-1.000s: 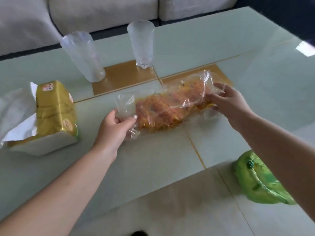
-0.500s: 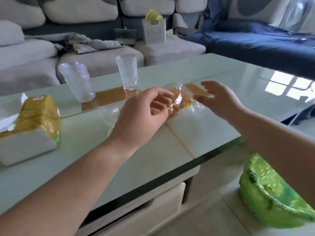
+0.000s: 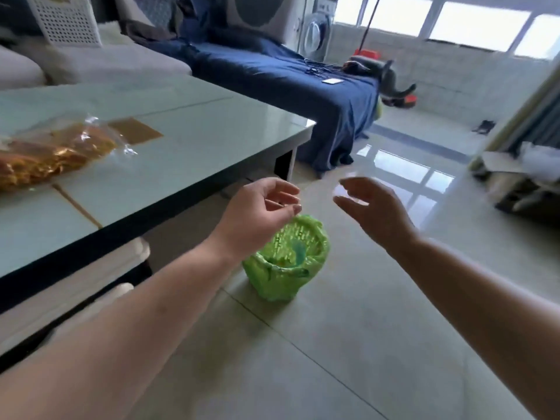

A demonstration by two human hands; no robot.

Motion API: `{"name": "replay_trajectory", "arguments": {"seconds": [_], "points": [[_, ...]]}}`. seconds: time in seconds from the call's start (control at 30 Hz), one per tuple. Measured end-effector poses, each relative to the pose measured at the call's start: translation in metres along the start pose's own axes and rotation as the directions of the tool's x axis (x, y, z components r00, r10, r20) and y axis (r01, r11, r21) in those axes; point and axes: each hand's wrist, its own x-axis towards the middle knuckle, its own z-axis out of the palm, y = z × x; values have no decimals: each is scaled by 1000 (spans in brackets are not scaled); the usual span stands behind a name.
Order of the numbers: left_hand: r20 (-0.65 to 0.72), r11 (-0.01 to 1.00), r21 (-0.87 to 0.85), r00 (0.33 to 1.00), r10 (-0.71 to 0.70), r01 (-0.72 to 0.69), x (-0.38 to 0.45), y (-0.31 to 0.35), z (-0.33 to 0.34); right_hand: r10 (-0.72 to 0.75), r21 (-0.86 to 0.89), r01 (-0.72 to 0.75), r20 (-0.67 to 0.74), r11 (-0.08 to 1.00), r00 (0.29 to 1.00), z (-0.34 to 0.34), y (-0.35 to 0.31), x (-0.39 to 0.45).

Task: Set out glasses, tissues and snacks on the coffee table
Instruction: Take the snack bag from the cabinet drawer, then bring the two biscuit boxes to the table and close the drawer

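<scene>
A clear plastic bag of orange snacks [image 3: 51,153] lies on the pale green glass coffee table [image 3: 194,140] at the left. Both hands are off the table, over the floor beside it. My left hand [image 3: 260,213] hovers above a green-lined bin, fingers loosely curled with nothing in them. My right hand [image 3: 375,210] is to its right, fingers spread and empty. The glasses and the tissue pack are out of view.
A small bin lined with a green bag [image 3: 288,259] stands on the tiled floor just off the table's corner. A blue-covered sofa [image 3: 288,80] runs behind the table. A white perforated basket [image 3: 66,19] sits on the grey sofa at back left.
Both hands let go of the snack bag and swung right, off the table to above the green bin. My view turned right, so the glasses and tissues left the frame.
</scene>
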Motion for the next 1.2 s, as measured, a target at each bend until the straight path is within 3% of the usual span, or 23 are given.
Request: {"name": "replay_trajectory", "arguments": {"seconds": [0.2, 0.47, 0.6, 0.83, 1.0, 1.1, 1.2], "points": [[346, 991, -119, 938, -20, 65, -50, 66, 139, 282, 38, -279, -110, 960, 953, -142, 57, -148], [728, 990, -111, 685, 23, 85, -149, 157, 289, 546, 192, -511, -314, 838, 776, -274, 96, -352], [820, 984, -135, 570, 47, 113, -193, 180, 344, 612, 264, -556, -424, 788, 667, -311, 99, -431], [884, 982, -119, 466, 39, 144, -253, 197, 422, 751, 388, -668, -515, 635, 415, -350, 133, -535], [917, 989, -45, 398, -14, 138, -277, 190, 484, 819, 423, -744, -499, 516, 284, -372, 181, -582], [936, 996, -3, 352, -30, 92, -287, 187, 526, 869, 391, -819, -434, 419, 237, -377, 208, -604], [949, 999, 25, 314, -36, 40, -297, 188, 569, 881, 250, -892, -395, 376, 260, -382, 228, -618]]}}
